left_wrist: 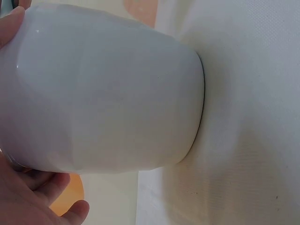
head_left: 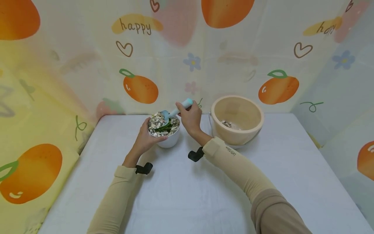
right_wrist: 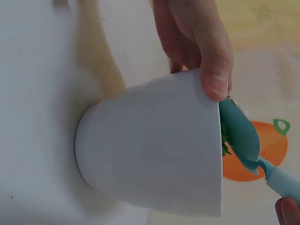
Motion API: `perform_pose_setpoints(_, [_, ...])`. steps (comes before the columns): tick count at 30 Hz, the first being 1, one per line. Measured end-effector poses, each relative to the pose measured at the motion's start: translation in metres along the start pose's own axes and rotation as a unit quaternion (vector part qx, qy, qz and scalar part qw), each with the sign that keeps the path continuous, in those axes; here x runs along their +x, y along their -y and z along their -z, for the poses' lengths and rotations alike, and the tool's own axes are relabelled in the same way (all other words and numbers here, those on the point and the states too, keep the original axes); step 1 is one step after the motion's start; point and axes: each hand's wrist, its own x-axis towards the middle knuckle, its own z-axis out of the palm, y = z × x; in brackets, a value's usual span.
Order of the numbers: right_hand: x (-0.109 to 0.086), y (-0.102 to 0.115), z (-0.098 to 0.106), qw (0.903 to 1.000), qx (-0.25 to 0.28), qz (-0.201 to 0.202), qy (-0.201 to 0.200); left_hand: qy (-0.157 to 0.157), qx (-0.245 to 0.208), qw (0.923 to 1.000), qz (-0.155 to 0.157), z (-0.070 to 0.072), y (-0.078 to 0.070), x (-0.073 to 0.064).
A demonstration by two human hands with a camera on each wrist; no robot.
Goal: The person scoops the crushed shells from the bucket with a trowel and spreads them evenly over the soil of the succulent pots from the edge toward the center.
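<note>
A white plant pot [head_left: 169, 142] stands on the table, filled with pale, speckled stone chips [head_left: 156, 121] around green leaves [head_left: 168, 127]. My left hand [head_left: 147, 138] grips the pot at its rim, thumb on the near side and fingers on the left. My right hand [head_left: 191, 118] holds the handle of a small light-blue trowel [head_left: 184, 104] above the pot. The trowel's blade [right_wrist: 240, 131] tilts down over the rim in the right wrist view, close to the leaves. In the left wrist view the pot's wall [left_wrist: 103, 89] fills much of the picture.
Right of the pot stands a beige bucket [head_left: 237, 135] with some stone chips [head_left: 226, 123] at its bottom. My right forearm passes just in front of it. A white cloth [head_left: 181, 195] covers the table, and a fruit-printed curtain [head_left: 175, 74] hangs behind and at the sides.
</note>
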Motion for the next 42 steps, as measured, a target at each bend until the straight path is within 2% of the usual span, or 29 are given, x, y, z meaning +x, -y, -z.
perform_pose_setpoints(7, [0.003,-0.003,0.006,0.9996,0.003,-0.026,-0.008,0.001,-0.008,1.0000,0.001,-0.001,0.002,0.000])
perform_pose_setpoints(16, [0.013,-0.007,0.019,0.9967,0.043,-0.064,-0.024,0.004,0.026,0.9997,0.002,0.001,-0.002,-0.001])
perform_pose_setpoints(19, [0.015,-0.008,0.022,0.9948,0.055,-0.080,-0.032,0.020,0.035,0.9992,0.004,0.005,0.000,0.000])
perform_pose_setpoints(23, [0.016,-0.007,0.025,0.9942,0.054,-0.086,-0.034,0.057,0.034,0.9976,0.017,0.014,0.003,0.005])
perform_pose_setpoints(27, [0.015,-0.005,0.024,0.9958,0.044,-0.075,-0.029,0.101,0.028,0.9944,0.008,0.020,0.006,0.015])
perform_pose_setpoints(30, [0.014,-0.004,0.023,0.9973,0.036,-0.059,-0.025,0.113,0.017,0.9934,0.005,0.020,0.007,0.019])
perform_pose_setpoints(33, [0.013,-0.004,0.022,0.9983,0.030,-0.043,-0.025,0.099,0.009,0.9950,0.005,0.018,0.007,0.018])
perform_pose_setpoints(37, [0.011,-0.004,0.019,0.9989,0.023,-0.033,-0.025,0.062,0.007,0.9980,-0.004,0.011,0.004,0.013])
perform_pose_setpoints(42, [0.006,-0.001,0.014,0.9996,0.006,-0.023,-0.018,-0.003,0.027,0.9996,0.008,-0.001,-0.001,0.001])
